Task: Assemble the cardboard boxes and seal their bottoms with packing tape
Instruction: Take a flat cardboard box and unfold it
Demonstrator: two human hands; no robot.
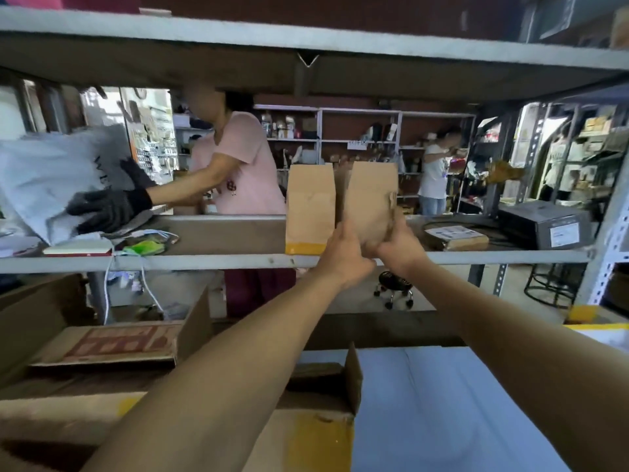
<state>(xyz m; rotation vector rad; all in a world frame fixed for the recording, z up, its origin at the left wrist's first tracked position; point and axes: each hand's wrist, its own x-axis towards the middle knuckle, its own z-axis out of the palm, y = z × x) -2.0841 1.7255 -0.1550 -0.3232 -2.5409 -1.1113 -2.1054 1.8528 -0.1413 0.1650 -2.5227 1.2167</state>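
Note:
Both my arms reach forward to the middle shelf [211,261]. My left hand [343,257] and my right hand [398,248] grip the lower end of a small upright cardboard box [369,195], tilted slightly left. Just to its left a second small cardboard box [310,206] stands upright on the shelf, with yellow tape [304,248] across its bottom end. The two boxes nearly touch at the top. No tape roll is visible.
Across the shelf a person in a pink shirt [238,165] with black gloves [109,207] handles a grey bag [51,178]. A labelled parcel [454,237] and a dark box [544,224] sit to the right. Open cartons [102,345] and a blue-white sheet [442,403] lie below me.

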